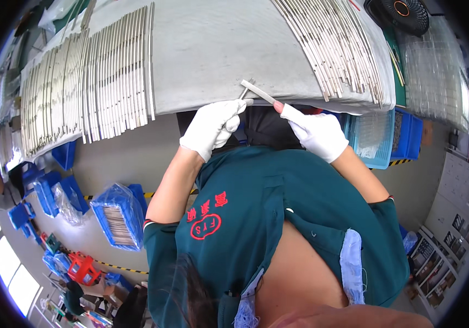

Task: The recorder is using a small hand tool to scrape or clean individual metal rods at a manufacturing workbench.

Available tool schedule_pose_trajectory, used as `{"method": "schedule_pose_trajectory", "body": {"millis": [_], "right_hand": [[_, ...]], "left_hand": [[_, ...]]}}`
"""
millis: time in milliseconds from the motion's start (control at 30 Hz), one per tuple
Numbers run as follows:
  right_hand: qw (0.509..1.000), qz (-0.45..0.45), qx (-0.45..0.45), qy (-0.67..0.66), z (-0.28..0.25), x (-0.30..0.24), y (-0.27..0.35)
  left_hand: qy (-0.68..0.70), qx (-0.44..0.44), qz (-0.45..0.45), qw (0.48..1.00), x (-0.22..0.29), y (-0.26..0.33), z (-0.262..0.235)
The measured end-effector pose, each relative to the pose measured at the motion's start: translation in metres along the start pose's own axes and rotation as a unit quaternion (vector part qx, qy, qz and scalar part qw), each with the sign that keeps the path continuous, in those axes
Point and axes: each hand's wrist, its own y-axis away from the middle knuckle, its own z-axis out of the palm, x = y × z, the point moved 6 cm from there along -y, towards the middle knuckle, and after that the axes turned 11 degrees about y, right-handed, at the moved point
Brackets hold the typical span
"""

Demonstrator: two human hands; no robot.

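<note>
A thin metal strip [257, 92] was pinched at the grey table's [207, 49] near edge between the gloved left hand [212, 127] and right hand [316, 131], best kept level and gripped lightly to avoid bending.

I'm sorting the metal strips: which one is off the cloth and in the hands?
The short flat strip at the table's near edge, pinched between both gloved hands. All others lie in rows on the grey cloth.
</note>
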Motion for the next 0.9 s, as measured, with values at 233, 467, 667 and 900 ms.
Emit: {"method": "schedule_pose_trajectory", "body": {"millis": [233, 467, 667, 900], "right_hand": [[0.994, 0.041, -0.031, -0.094, 0.006, -0.002, -0.007], [0.997, -0.002, 0.064, -0.031, 0.006, -0.006, -0.007], [0.999, 0.011, 0.005, -0.044, 0.011, -0.001, 0.006], [0.998, -0.002, 0.001, -0.055, 0.018, -0.001, 0.005]], "left_hand": [[-0.012, -0.023, 0.011, 1.0, -0.002, -0.005, -0.005], [-0.032, -0.03, 0.027, 0.999, 0.0, -0.003, -0.002], [-0.031, -0.011, 0.032, 0.999, 0.0, -0.004, -0.004], [-0.031, -0.022, 0.023, 0.999, 0.001, -0.002, -0.002]]}}
